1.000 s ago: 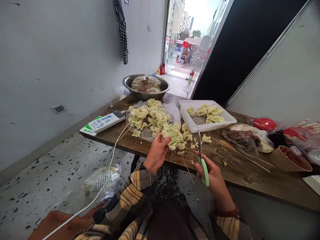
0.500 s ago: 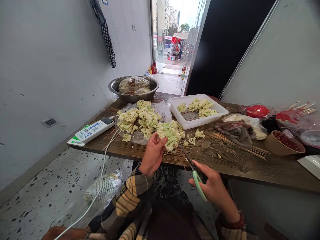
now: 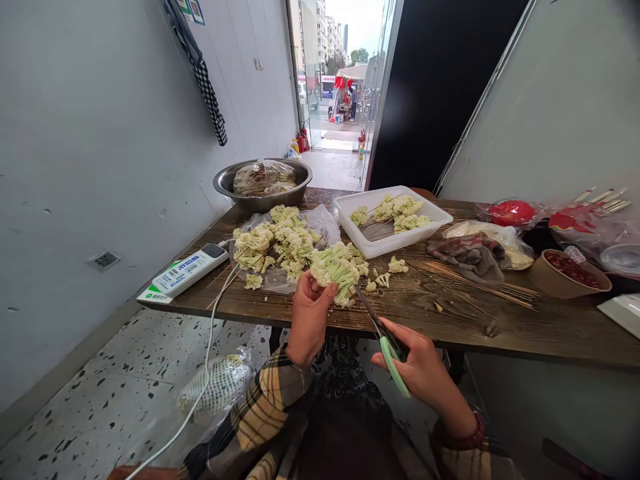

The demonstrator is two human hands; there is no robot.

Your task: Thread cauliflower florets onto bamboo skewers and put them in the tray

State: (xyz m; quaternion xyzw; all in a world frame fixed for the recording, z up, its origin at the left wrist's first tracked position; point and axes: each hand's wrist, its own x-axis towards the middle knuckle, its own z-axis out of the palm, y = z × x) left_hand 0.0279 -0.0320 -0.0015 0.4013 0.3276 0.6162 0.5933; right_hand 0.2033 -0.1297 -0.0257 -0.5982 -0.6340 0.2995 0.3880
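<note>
My left hand [image 3: 311,319] is closed on a large piece of cauliflower [image 3: 336,268], its pale green stems turned toward me over the table's front edge. In my right hand [image 3: 419,363] is a pair of scissors with light green handles [image 3: 394,367]. The dark blades [image 3: 369,308] point up and left, with their tips at the lower right side of the cauliflower; whether they touch it I cannot tell. Behind my left hand lies a heap of cauliflower florets [image 3: 285,237] on a clear plastic bag [image 3: 324,223]. A few small florets [image 3: 383,279] are scattered right of the held piece.
A white tray [image 3: 370,250] holds skewered cauliflower. A metal basin [image 3: 220,183] with bagged contents stands behind the heap. Bamboo skewers [image 3: 493,290], a crumpled cloth [image 3: 470,257] and a paper bowl [image 3: 555,280] are on the right. A white speaker-like box [image 3: 190,267] with a cable sits left.
The view has shifted slightly. Both hands keep their hold, and the scissors and cauliflower stay close together with little visible movement between them.
</note>
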